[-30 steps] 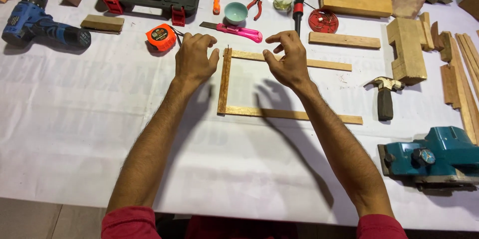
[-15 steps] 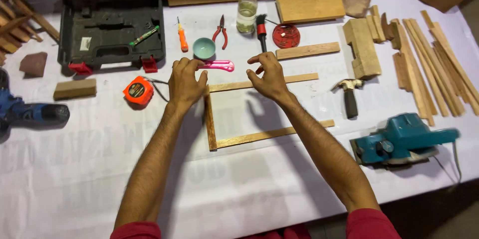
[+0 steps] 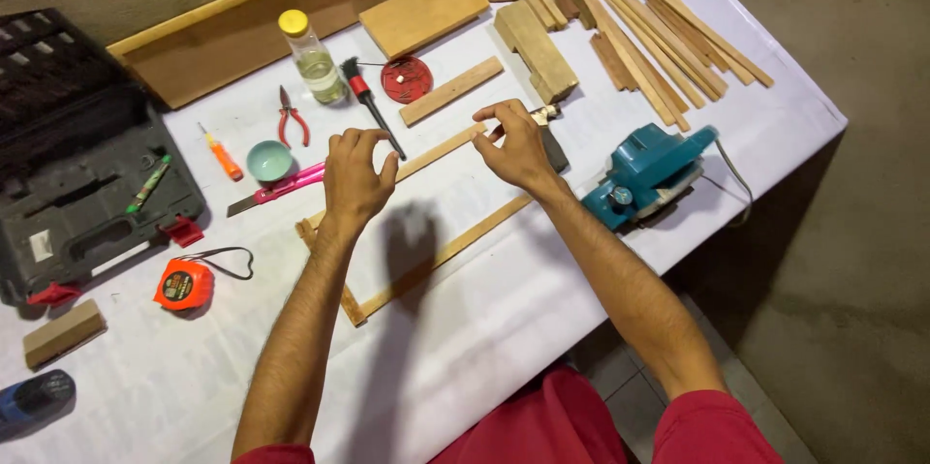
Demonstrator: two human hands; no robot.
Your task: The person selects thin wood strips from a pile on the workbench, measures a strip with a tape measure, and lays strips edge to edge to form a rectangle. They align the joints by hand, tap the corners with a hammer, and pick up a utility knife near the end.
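Beyond my work I see an orange tape measure (image 3: 183, 284), red pliers (image 3: 291, 116), a teal electric planer (image 3: 647, 173), a capped bottle (image 3: 312, 58) and a black tool case (image 3: 82, 173).

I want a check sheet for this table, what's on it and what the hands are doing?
Surface: table covered in white paper.
Job's things: thin wooden strips laid as a three-sided frame.
Clutter: tape measure, pink utility knife, red pliers, small teal bowl, clear bottle, open tool case, teal electric planer, loose wood pieces.
Hands: left hand hovers at the top strip; right hand pinches that strip's end.
Cables: planer cord trails toward the table's edge.
Surroundings: bare concrete floor.
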